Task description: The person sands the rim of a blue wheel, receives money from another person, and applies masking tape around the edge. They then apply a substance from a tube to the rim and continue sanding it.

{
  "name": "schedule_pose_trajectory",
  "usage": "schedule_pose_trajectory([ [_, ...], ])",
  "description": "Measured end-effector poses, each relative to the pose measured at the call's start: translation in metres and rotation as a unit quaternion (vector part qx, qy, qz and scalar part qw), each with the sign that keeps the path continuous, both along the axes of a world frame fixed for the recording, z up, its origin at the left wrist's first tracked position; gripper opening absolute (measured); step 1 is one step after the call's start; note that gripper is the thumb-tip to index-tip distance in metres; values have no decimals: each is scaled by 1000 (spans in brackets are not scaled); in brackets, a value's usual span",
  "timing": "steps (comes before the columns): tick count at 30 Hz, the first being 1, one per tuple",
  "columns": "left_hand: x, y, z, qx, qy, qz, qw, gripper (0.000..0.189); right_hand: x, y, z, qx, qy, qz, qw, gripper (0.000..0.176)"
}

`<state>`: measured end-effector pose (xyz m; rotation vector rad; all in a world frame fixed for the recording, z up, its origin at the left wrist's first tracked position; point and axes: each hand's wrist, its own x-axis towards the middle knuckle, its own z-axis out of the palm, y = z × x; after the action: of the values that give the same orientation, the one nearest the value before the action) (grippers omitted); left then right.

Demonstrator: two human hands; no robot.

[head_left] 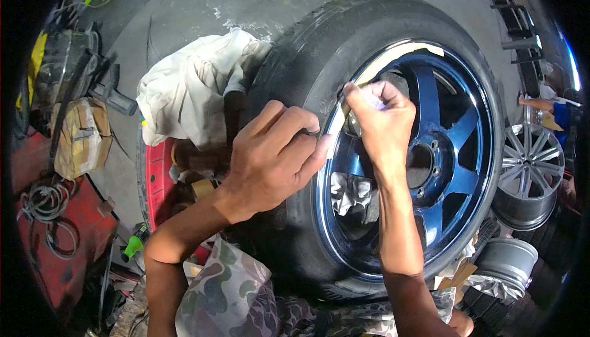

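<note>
A strip of pale yellow masking tape [396,54] follows the edge of a blue spoked wheel rim [462,129], which is fitted in a black tyre [319,73]. My left hand [273,156] is over the tyre sidewall, fingers curled and tips closed at the lower stretch of tape. Higher on the rim, my right hand [388,122] is closed, its fingertips pinching the tape at the lip. Something whitish-purple shows partly within the right fingers; I cannot make it out. The closed fingers partly hide the tape between the hands.
White cloth [196,85] lies against the tyre's left side, above a red-edged container [158,174]. A taped cardboard box [83,137] and coiled cable [46,202] are at the left. At the right are a silver alloy wheel [527,162], another bare rim [505,263] and another person's arm [536,103].
</note>
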<state>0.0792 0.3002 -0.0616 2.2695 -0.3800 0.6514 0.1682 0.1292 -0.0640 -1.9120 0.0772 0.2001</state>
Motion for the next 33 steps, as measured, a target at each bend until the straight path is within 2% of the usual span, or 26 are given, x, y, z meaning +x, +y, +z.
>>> schedule_pose_trajectory([
  [10,2,2,-2,16,-24,-6,1000,24,0,-2,0,16,-2,-15,1000,22],
  [12,1,-1,-3,-4,-17,5,1000,20,-4,-8,2,25,29,29,999,23],
  [17,1,1,-2,18,-12,0,1000,22,6,-8,0,31,18,6,999,23],
  [20,2,1,-3,18,-26,1,999,25,-3,-15,-2,32,25,77,996,22],
  [24,2,0,-2,26,-26,1,999,25,8,-15,-3,30,20,36,999,20],
  [28,3,-1,-3,13,-33,-1,999,26,-2,-18,-5,18,-3,81,997,21],
  [33,2,0,-1,29,-24,2,999,26,4,-14,-2,10,-14,42,999,19],
])
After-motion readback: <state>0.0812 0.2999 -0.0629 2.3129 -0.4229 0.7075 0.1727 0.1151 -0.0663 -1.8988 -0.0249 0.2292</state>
